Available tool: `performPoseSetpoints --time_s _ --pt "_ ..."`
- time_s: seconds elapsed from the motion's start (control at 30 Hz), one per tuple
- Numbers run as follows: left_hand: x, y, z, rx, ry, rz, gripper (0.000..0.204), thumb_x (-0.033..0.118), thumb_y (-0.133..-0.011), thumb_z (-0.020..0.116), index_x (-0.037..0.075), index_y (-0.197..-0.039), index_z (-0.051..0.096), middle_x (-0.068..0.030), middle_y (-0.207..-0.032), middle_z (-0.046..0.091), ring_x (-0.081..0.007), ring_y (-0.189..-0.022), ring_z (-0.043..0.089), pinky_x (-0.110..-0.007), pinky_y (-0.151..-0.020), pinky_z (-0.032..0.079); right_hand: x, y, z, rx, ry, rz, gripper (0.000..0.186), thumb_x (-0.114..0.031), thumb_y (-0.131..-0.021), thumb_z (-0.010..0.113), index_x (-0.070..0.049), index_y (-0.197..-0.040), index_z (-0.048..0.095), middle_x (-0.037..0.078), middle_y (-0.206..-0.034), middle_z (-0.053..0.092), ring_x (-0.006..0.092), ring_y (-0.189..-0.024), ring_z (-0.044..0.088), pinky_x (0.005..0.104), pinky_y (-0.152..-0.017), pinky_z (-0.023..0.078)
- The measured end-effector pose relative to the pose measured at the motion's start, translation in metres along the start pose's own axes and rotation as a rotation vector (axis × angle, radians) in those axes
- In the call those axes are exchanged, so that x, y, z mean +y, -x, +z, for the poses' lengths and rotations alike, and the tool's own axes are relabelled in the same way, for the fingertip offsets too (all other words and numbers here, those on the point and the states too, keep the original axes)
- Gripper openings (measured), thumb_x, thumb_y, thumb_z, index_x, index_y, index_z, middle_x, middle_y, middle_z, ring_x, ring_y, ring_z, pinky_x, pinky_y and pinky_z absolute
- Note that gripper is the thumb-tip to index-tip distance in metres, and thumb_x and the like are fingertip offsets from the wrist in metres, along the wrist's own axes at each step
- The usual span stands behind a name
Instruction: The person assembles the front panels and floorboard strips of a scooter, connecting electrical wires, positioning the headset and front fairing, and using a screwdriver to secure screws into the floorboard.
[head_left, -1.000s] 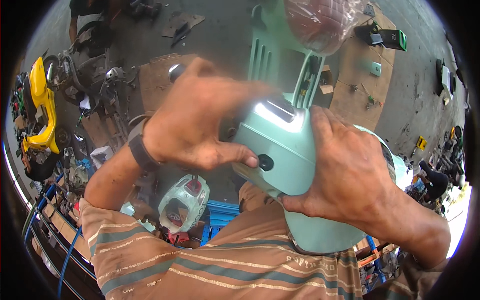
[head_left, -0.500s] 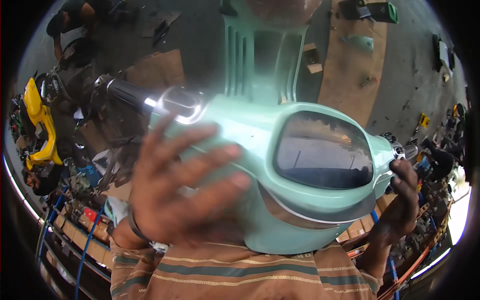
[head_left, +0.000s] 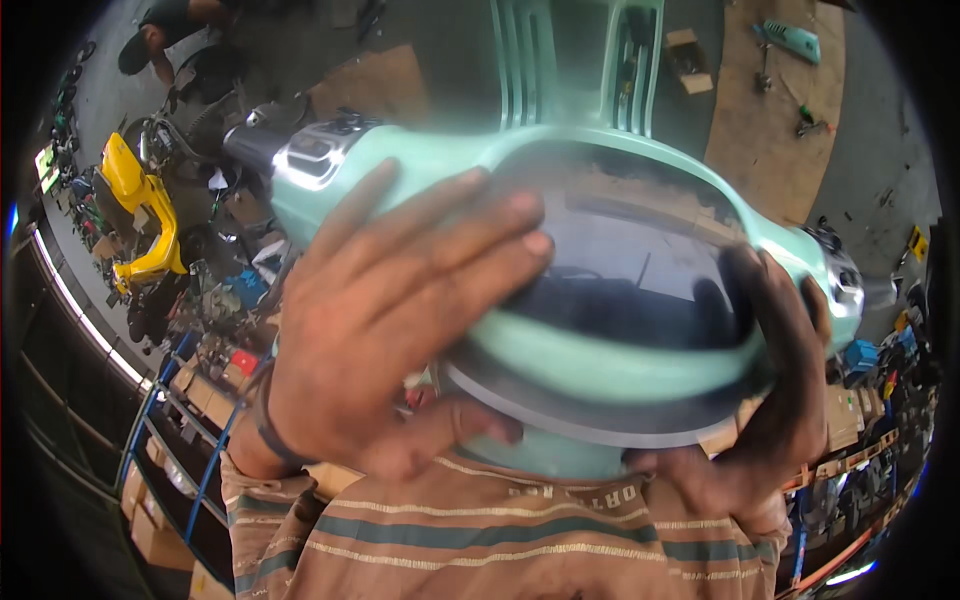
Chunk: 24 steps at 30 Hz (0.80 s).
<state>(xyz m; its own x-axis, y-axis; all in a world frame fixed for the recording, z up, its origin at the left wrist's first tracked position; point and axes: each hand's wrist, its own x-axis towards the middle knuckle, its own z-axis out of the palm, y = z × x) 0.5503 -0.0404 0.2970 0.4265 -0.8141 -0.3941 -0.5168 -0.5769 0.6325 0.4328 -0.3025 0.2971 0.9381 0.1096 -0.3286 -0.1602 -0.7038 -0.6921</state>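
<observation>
A mint scooter handlebar housing [head_left: 420, 145] spans the middle, with a dark glossy display [head_left: 640, 270], chrome switch units and a dark grip [head_left: 250, 145] at its left. My left hand [head_left: 370, 340] is wrapped over the display's left edge, fingers on top and thumb underneath, slightly blurred. My right hand [head_left: 770, 390] holds the housing's right side, fingers curled onto the display rim and thumb low at the underside. Behind the housing rises a slotted mint body panel [head_left: 525, 60].
A yellow scooter body [head_left: 140, 210] stands among parts at left. A co-worker [head_left: 165, 45] bends at upper left. Cardboard sheeting [head_left: 760, 150] with small parts and tools lies at upper right. Blue racks [head_left: 180, 420] with boxes are at lower left.
The housing has swung round to show its display, then moved up in view. My left hand has closed around its left part; my right hand has shifted inward along its right side.
</observation>
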Motion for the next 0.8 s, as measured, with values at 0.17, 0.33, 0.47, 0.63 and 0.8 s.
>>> performPoseSetpoints --time_s 0.17,0.33,0.47,0.63,0.8 --pt "-0.009 0.026 0.03 0.433 0.032 -0.054 0.09 0.064 -0.075 0.069 0.001 -0.137 0.052 -0.0185 -0.137 0.056 -0.0371 -0.132 0.049 -0.054 -0.115 0.027 0.03 0.011 0.024 0.318 -0.225 -0.167 0.1 -0.045 -0.072 0.085 0.007 -0.144 0.039 0.024 -0.139 0.054 0.0348 -0.129 0.053 0.0447 -0.106 0.043" --pt "-0.053 0.071 0.082 1.095 -0.056 -0.209 0.061 0.041 -0.095 0.062 -0.001 -0.138 0.052 -0.0177 -0.14 0.054 -0.0323 -0.133 0.048 -0.044 -0.113 0.032 0.086 0.074 0.014 0.96 -0.11 0.006 0.044 -0.026 -0.094 0.068 -0.002 -0.129 0.059 0.016 -0.121 0.066 0.0257 -0.109 0.065 0.0368 -0.096 0.05" --pt "-0.099 0.114 0.104 1.22 0.24 -0.304 0.045 0.027 -0.103 0.048 0.001 -0.139 0.052 -0.0152 -0.142 0.053 -0.0286 -0.134 0.047 -0.039 -0.113 0.033 0.122 0.111 0.047 1.143 -0.202 0.16 0.035 -0.025 -0.096 0.063 -0.003 -0.124 0.063 0.014 -0.125 0.065 0.0271 -0.116 0.06 0.0383 -0.101 0.044" --pt "-0.124 0.076 0.071 0.999 0.021 -0.104 0.043 0.027 -0.105 0.043 0.005 -0.14 0.052 -0.0125 -0.142 0.054 -0.0277 -0.135 0.047 -0.039 -0.114 0.029 0.133 0.087 0.06 1.127 0.179 -0.047 0.033 -0.026 -0.097 0.057 -0.006 -0.123 0.064 0.014 -0.13 0.062 0.0322 -0.124 0.054 0.0422 -0.108 0.031" --pt "-0.158 0.056 0.067 0.795 0.029 -0.085 0.043 0.027 -0.106 0.036 0.01 -0.141 0.054 -0.0084 -0.143 0.055 -0.0277 -0.138 0.044 -0.04 -0.115 0.026 0.119 0.058 0.054 1.058 -0.092 -0.225 0.031 -0.027 -0.097 0.055 -0.009 -0.119 0.067 0.014 -0.128 0.063 0.0317 -0.125 0.053 0.0443 -0.109 0.028"
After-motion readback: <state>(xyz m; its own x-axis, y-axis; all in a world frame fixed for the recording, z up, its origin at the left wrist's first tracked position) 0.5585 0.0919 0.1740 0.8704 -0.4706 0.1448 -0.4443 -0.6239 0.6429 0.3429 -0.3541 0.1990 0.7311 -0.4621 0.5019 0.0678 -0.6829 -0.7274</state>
